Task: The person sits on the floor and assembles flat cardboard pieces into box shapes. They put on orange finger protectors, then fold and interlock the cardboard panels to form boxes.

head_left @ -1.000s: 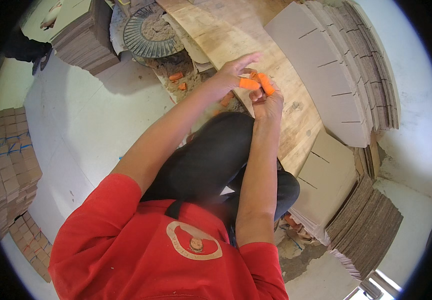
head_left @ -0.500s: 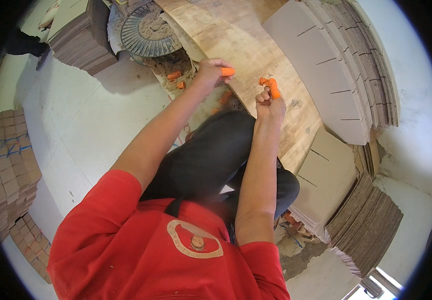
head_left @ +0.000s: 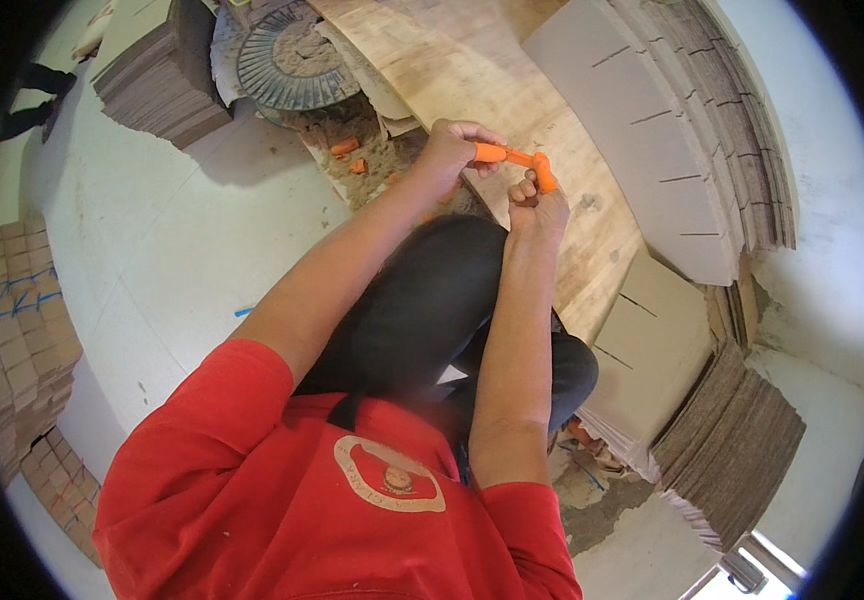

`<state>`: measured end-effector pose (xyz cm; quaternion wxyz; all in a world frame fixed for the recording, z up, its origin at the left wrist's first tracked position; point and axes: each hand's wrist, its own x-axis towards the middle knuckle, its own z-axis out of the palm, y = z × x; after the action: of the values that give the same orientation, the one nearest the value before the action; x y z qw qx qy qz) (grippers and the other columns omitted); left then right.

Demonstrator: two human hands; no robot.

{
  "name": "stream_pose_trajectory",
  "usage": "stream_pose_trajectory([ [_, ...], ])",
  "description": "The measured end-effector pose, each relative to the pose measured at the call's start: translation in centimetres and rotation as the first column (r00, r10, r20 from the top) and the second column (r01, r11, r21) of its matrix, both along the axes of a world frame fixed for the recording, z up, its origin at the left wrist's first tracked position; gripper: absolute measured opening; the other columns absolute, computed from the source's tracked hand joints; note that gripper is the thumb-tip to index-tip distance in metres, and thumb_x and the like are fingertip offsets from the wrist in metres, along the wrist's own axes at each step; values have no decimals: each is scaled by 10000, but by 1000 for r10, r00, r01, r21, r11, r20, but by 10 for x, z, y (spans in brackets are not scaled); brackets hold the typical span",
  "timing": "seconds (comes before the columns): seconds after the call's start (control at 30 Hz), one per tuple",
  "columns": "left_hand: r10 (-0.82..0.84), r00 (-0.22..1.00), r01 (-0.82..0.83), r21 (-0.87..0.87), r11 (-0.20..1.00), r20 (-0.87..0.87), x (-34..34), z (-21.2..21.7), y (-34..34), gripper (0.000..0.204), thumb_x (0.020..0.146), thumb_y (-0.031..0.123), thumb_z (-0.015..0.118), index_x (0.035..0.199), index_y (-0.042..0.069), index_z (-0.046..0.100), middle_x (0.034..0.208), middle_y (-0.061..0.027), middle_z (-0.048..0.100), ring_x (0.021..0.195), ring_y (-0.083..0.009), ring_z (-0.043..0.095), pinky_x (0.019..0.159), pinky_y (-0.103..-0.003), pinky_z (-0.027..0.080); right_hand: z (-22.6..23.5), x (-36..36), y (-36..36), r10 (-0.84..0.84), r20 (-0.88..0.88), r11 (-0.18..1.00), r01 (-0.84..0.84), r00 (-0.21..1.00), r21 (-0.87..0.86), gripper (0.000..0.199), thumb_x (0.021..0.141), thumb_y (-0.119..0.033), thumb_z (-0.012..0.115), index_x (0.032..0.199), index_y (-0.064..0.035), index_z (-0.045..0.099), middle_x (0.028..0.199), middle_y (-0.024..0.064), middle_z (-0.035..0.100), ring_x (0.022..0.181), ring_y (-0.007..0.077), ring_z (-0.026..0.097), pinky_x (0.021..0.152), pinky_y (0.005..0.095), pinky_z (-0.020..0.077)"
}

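Note:
A narrow orange strip (head_left: pixel 519 158) is stretched between my two hands, above the edge of a wooden board. My left hand (head_left: pixel 449 158) pinches one end. An orange cover (head_left: pixel 490 153) sits on one of its digits. The other end meets my right hand (head_left: pixel 539 208), whose fingers are curled in. Another orange cover (head_left: pixel 545 174) wraps an upright digit there, and the strip runs up against it. Whether strip and cover are one piece I cannot tell.
The wooden board (head_left: pixel 592 235) slants past my knees. Stacked grey-brown cardboard sheets (head_left: pixel 642 130) stand at the right. To the left lie orange scraps (head_left: pixel 345 147) by a ribbed round dish (head_left: pixel 297 60) of brown crumbly stuff. Bundled cardboard pieces (head_left: pixel 17 320) and a person's dark-clad legs (head_left: pixel 37 95) are farther left.
My left hand has moved right to my right hand and taken the strip's loose end. The strip, bunched before, is now pulled out straight. My right hand has barely moved.

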<state>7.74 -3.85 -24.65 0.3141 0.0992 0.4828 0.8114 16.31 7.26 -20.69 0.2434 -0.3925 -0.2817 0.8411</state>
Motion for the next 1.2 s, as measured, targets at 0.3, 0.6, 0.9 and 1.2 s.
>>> stream_pose_trajectory([
  [0.3,-62,982,46,95,994,180,3,-14,4,91,763,-7,690,806,-11,610,713,-104,638,543,-126,579,423,-246,417,0,-1,-3,2,39,999,-4,999,54,108,870,-64,610,935,22,602,653,35,487,481,118,408,426,250,327],
  [0.6,-86,996,86,-73,994,5,6,3,4,92,794,22,680,791,-19,598,689,-105,628,579,-133,624,470,-248,487,-3,0,0,-88,71,996,87,994,7,65,853,-32,616,870,30,601,636,36,477,470,115,400,417,243,321],
  [0.9,-185,982,189,-109,976,48,-14,-16,-13,133,810,41,664,898,-35,598,755,-98,638,631,-136,628,543,-251,513,-8,-1,5,-145,55,988,148,988,-43,89,846,-50,632,819,27,597,654,36,482,485,113,404,427,251,302],
  [1.2,-151,985,156,62,986,-81,7,-3,19,279,818,36,645,1086,-38,615,871,-125,670,695,-145,631,596,-254,509,-1,-3,0,28,54,993,-22,998,-117,93,864,-64,621,832,16,586,640,35,476,460,114,390,401,249,300],
])
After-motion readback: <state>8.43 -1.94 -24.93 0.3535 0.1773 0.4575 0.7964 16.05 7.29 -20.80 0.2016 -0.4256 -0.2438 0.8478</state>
